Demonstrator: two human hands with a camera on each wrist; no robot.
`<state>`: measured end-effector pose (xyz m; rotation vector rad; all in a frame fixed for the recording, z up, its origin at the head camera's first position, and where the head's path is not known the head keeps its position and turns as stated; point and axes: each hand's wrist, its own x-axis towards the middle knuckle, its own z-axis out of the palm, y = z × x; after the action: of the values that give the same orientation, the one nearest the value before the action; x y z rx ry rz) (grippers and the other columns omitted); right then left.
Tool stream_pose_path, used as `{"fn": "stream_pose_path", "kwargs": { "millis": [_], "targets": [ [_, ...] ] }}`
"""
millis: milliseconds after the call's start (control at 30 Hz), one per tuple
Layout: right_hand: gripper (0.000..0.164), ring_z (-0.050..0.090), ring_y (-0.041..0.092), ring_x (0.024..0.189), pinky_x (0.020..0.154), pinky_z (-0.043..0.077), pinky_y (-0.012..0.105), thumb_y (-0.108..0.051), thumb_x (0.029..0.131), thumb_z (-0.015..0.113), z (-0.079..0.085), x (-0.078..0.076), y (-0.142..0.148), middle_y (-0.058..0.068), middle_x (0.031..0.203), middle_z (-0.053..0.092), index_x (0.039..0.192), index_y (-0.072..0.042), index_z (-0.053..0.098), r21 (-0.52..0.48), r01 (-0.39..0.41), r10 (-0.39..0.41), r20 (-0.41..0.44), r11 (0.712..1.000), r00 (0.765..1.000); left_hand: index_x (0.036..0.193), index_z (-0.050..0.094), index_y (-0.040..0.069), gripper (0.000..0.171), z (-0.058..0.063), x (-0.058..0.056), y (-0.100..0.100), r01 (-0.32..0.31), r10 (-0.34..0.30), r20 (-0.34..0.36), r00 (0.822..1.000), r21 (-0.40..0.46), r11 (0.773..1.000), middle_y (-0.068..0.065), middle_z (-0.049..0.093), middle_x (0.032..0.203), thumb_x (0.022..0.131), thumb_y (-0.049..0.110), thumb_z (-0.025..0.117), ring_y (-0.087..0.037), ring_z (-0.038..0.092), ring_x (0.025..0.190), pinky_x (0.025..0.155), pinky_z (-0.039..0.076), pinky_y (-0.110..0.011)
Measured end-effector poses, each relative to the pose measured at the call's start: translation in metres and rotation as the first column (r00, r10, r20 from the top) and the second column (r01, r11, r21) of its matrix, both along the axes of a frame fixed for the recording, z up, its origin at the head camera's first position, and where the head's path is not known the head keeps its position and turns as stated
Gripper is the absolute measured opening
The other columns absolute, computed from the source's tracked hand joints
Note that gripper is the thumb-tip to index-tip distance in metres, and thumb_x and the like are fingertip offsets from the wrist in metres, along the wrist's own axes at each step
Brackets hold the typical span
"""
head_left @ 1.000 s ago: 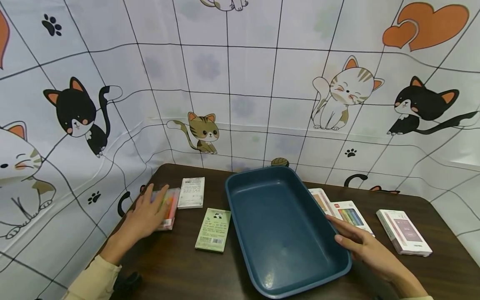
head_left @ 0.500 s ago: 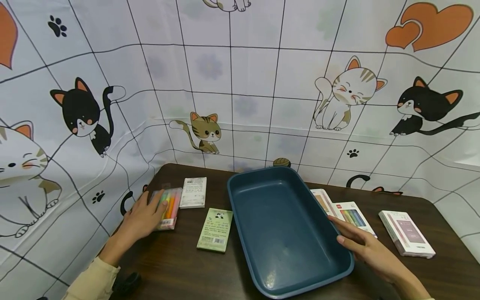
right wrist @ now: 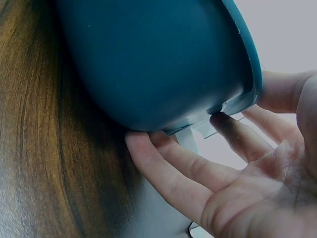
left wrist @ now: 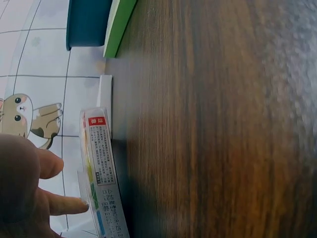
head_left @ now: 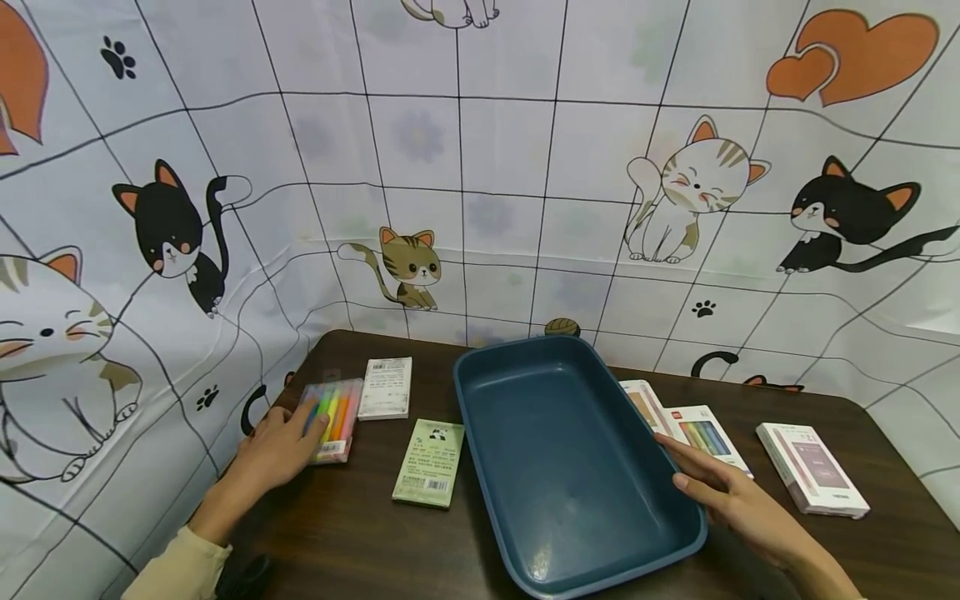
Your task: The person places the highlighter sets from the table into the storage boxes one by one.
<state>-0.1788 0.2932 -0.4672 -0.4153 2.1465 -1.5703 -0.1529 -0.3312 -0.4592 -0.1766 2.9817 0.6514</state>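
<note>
In the head view, my left hand [head_left: 273, 450] is at the left side of a clear pack of coloured markers [head_left: 341, 421] lying on the table. The left wrist view shows one fingertip [left wrist: 81, 205] right at the pack's upper edge, with the fingers fairly loose. A deep blue plastic tray [head_left: 570, 475] stands at the centre. My right hand [head_left: 738, 500] grips its right side, the thumb [right wrist: 280, 91] at the rim and the other fingers against the outer wall.
Left of the tray lie a white box [head_left: 386, 388] and a green box [head_left: 430, 462]. On the right are a box with coloured pencils pictured [head_left: 707, 435], a partly hidden white box [head_left: 643, 397] and another white box [head_left: 812, 469]. A cat-print sheet [head_left: 495, 217] hangs behind the table.
My left hand has drawn back from over the marker pack toward its near left side, uncovering more of the markers. The right hand and the tray hold their place.
</note>
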Motion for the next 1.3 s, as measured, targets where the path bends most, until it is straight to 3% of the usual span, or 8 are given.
{"fn": "stream_pose_path", "kwargs": {
  "millis": [300, 500, 767, 833, 900, 1033, 1200, 1300],
  "targets": [
    [0.057, 0.054, 0.005, 0.094, 0.063, 0.047, 0.035, -0.023, 0.11, 0.048, 0.001, 0.0, -0.001, 0.014, 0.163, 0.021, 0.163, -0.025, 0.027, -0.007, -0.006, 0.006, 0.0, 1.0, 1.0, 0.155, 0.031, -0.006, 0.079, 0.004, 0.002, 0.004, -0.019, 0.02, 0.011, 1.0, -0.023, 1.0, -0.046, 0.039, 0.129, 0.104, 0.052, 0.047, -0.063, 0.046, 0.114, 0.082, 0.039, -0.076],
    [0.057, 0.045, 0.015, 0.07, 0.053, 0.038, 0.042, -0.022, 0.11, 0.049, 0.0, 0.0, -0.003, 0.015, 0.16, 0.025, 0.163, -0.023, 0.027, -0.022, 0.001, -0.001, 0.008, 1.0, 1.0, 0.153, 0.033, -0.008, 0.083, 0.004, 0.006, 0.004, -0.041, 0.042, 0.009, 0.999, -0.044, 0.998, -0.045, 0.043, 0.126, 0.102, 0.055, 0.051, -0.057, 0.052, 0.107, 0.076, 0.043, -0.074],
    [0.057, 0.037, 0.022, 0.061, 0.052, 0.034, 0.044, -0.021, 0.11, 0.047, 0.0, 0.0, -0.002, 0.017, 0.16, 0.023, 0.164, -0.022, 0.026, -0.035, -0.017, 0.017, -0.005, 0.999, 1.0, 0.151, 0.035, -0.009, 0.087, 0.006, 0.012, 0.003, -0.059, 0.06, 0.019, 0.998, -0.036, 0.998, -0.044, 0.044, 0.128, 0.099, 0.058, 0.055, -0.054, 0.055, 0.104, 0.074, 0.047, -0.069],
    [0.057, 0.044, 0.02, 0.069, 0.052, 0.036, 0.042, -0.021, 0.111, 0.047, 0.0, 0.0, -0.001, 0.016, 0.161, 0.024, 0.163, -0.023, 0.026, -0.025, -0.012, 0.012, -0.004, 1.0, 1.0, 0.15, 0.037, -0.009, 0.087, 0.006, 0.013, 0.004, -0.052, 0.053, 0.018, 0.998, -0.042, 0.998, -0.043, 0.045, 0.127, 0.099, 0.058, 0.056, -0.051, 0.056, 0.101, 0.073, 0.048, -0.067],
    [0.056, 0.052, 0.019, 0.091, 0.055, 0.04, 0.039, -0.023, 0.111, 0.047, 0.001, 0.0, 0.0, 0.014, 0.161, 0.023, 0.163, -0.025, 0.027, -0.009, -0.003, 0.003, 0.001, 1.0, 1.0, 0.149, 0.039, -0.009, 0.086, 0.006, 0.013, 0.006, -0.046, 0.046, 0.013, 0.999, -0.05, 0.998, -0.042, 0.046, 0.125, 0.098, 0.059, 0.056, -0.049, 0.057, 0.098, 0.072, 0.049, -0.065],
    [0.056, 0.037, 0.033, 0.131, 0.067, 0.049, 0.034, -0.025, 0.11, 0.047, 0.002, 0.001, -0.001, 0.01, 0.164, 0.019, 0.163, -0.028, 0.028, 0.005, 0.002, -0.002, 0.016, 1.0, 1.0, 0.148, 0.041, -0.008, 0.09, 0.005, 0.013, 0.008, -0.05, 0.05, -0.001, 0.999, -0.071, 0.996, -0.041, 0.048, 0.123, 0.096, 0.064, 0.056, -0.049, 0.058, 0.095, 0.07, 0.05, -0.065],
    [0.057, 0.016, 0.044, 0.145, 0.091, 0.05, 0.033, -0.024, 0.11, 0.048, 0.002, 0.0, -0.002, 0.01, 0.166, 0.013, 0.163, -0.026, 0.028, -0.028, -0.005, 0.006, 0.038, 1.0, 0.999, 0.148, 0.043, -0.007, 0.095, 0.002, 0.014, 0.01, -0.07, 0.068, -0.027, 0.997, -0.091, 0.993, -0.041, 0.047, 0.12, 0.092, 0.068, 0.06, -0.049, 0.057, 0.094, 0.069, 0.049, -0.066],
    [0.057, 0.013, 0.045, 0.145, 0.095, 0.048, 0.034, -0.023, 0.11, 0.048, 0.002, 0.0, -0.002, 0.01, 0.167, 0.012, 0.163, -0.025, 0.027, -0.036, -0.005, 0.007, 0.046, 0.999, 0.999, 0.147, 0.043, -0.009, 0.095, -0.001, 0.015, 0.012, -0.081, 0.077, -0.044, 0.996, -0.092, 0.992, -0.042, 0.045, 0.119, 0.09, 0.063, 0.066, -0.048, 0.055, 0.093, 0.069, 0.049, -0.067]
  ]
}}
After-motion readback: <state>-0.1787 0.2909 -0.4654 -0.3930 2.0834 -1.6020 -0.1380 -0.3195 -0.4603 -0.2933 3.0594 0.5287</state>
